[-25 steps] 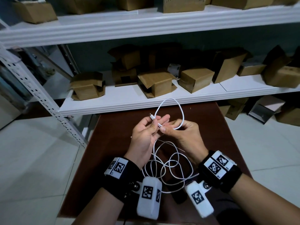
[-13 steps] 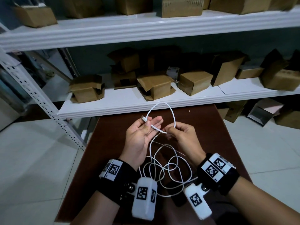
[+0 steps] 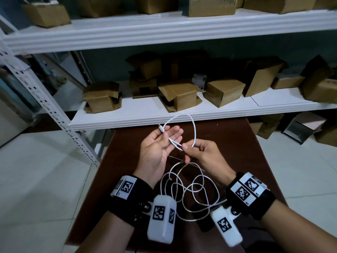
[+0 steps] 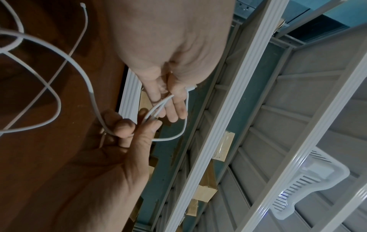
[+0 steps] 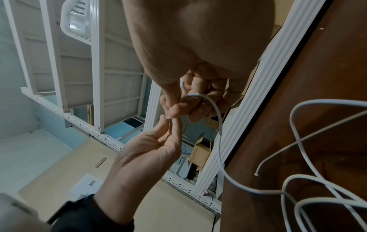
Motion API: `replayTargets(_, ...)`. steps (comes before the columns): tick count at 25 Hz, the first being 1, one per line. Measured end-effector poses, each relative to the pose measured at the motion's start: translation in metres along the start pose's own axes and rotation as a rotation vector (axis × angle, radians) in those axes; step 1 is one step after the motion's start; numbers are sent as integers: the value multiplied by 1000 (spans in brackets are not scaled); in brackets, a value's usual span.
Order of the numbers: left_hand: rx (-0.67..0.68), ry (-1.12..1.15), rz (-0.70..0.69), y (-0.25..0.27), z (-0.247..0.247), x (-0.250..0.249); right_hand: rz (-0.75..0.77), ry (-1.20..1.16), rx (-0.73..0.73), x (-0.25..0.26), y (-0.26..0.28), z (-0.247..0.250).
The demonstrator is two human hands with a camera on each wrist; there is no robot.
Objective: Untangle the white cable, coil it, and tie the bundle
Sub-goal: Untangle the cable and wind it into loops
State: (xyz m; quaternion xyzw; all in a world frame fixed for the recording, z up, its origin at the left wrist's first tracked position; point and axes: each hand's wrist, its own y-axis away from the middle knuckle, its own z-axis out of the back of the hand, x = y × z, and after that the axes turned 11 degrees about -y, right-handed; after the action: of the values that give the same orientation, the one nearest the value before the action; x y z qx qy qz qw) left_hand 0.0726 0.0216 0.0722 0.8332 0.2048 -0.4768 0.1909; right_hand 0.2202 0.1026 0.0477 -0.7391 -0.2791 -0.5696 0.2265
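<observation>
The white cable (image 3: 194,132) rises in a loop above my hands, and its slack lies tangled (image 3: 191,192) on the brown table (image 3: 242,147) between my wrists. My left hand (image 3: 166,136) is palm up with straight fingers. The connector end (image 3: 160,127) lies across them, and the thumb pins the cable there (image 4: 168,98). My right hand (image 3: 184,147) pinches two strands between thumb and forefinger, right beside the left fingertips (image 5: 174,111). A thin white tie (image 5: 278,152) lies among the slack.
A white shelf edge (image 3: 145,118) runs along the table's far side, with several cardboard boxes (image 3: 224,92) on it. A perforated white upright (image 3: 54,114) slants at the left. Pale floor tiles lie on both sides of the table, with more boxes (image 3: 268,126) at the right.
My left fingers have straightened from a closed pinch to a flat, palm-up hand. The right hand still pinches the strands, and the loop above stands much the same.
</observation>
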Motion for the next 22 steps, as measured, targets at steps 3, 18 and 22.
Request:
replayTargets(3,-17,-1,8,3,-5,0,9,3,5,-1,0,0)
replayTargets(18,-2,-178,18,0,3,-15,-29,-28,-11,12,4,-1)
replayTargets(22,5,-200,35,2,4,-16,-24,-1,15,11,2,1)
